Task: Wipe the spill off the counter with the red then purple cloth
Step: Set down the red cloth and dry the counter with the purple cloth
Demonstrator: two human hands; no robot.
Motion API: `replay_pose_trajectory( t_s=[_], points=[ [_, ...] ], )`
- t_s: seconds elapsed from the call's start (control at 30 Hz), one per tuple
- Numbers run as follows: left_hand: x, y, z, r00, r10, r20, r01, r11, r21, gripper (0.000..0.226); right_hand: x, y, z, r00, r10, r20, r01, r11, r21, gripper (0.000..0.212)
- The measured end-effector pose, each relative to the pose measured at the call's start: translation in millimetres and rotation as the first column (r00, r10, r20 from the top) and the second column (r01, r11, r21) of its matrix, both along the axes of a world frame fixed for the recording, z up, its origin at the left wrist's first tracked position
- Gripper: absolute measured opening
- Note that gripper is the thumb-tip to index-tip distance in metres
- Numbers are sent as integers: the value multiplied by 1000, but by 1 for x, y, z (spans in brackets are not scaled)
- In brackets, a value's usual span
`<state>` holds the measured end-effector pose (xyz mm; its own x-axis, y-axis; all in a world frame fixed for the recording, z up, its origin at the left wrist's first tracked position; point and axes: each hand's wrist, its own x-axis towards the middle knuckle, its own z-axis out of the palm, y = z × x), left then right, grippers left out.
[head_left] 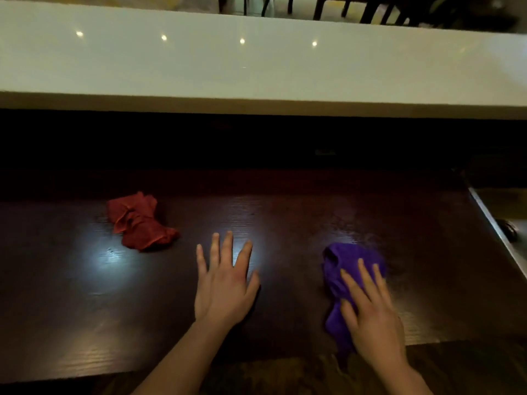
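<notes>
A crumpled red cloth (141,221) lies on the dark wooden counter (285,218), left of centre, with no hand on it. My left hand (226,280) lies flat on the counter with its fingers spread, to the right of the red cloth and apart from it. A purple cloth (339,269) is bunched on the counter at the right. My right hand (370,312) presses down on it with straight fingers, covering its near right part. I cannot make out a spill on the dark, glossy wood.
A raised white ledge (256,72) runs along the back above a dark recess. A metal sink edge (496,229) borders the counter on the right. Dark chair legs (370,10) stand beyond the ledge. The counter's front edge is just below my wrists.
</notes>
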<state>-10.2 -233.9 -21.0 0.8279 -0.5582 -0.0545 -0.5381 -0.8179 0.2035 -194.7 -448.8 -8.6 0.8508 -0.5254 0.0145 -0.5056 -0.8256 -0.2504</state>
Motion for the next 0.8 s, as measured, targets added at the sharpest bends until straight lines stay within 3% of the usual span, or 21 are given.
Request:
replay_pose_trajectory(
  t_s=[0.1, 0.2, 0.27, 0.33, 0.43, 0.47, 0.53, 0.6, 0.67, 0.73, 0.8],
  points=[
    [-1, -2, -3, 1000, 0, 23, -1, 999, 37, 63, 13, 30, -3, 1000, -6, 14, 6, 1000, -4, 56],
    [1, -2, -4, 1000, 1, 29, -2, 999, 34, 61, 9, 69, -15, 963, 271, -14, -271, 962, -40, 62],
    [1, -1, -5, 999, 8, 34, -9, 1000, 26, 60, 19, 50, -14, 924, 379, -54, -381, 924, -43, 59],
    [1, -1, -5, 999, 5, 50, -6, 1000, 20, 59, 48, 13, -7, 950, 304, -70, -309, 948, -78, 55],
    [0, -3, -2, 999, 20, 49, -20, 1000, 1, 58, 104, -10, 7, 997, 9, -75, -6, 999, 33, 55],
    [-1, -3, 0, 999, 25, 41, -24, 1000, -16, 57, 113, 2, 8, 998, -1, -55, 3, 999, 34, 55],
    [-1, -2, 4, 999, 31, 23, -28, 994, -101, 56, 110, 48, 1, 985, 172, -3, -172, 985, -7, 55],
    [-1, 2, 4, 999, 42, -4, -42, 970, -241, 52, 79, 91, -7, 899, 438, -4, -438, 899, 5, 56],
    [0, 7, 3, 997, 57, -48, -71, 934, -349, 49, 55, 91, -8, 812, 583, -28, -581, 812, 65, 59],
    [0, 9, 4, 996, 67, -55, -83, 919, -386, 51, 56, 58, -7, 798, 601, -48, -602, 798, -7, 59],
    [-1, 7, 6, 997, 65, -35, -73, 928, -365, 50, 77, 19, -2, 890, 454, -46, -457, 885, -87, 57]
  ],
)
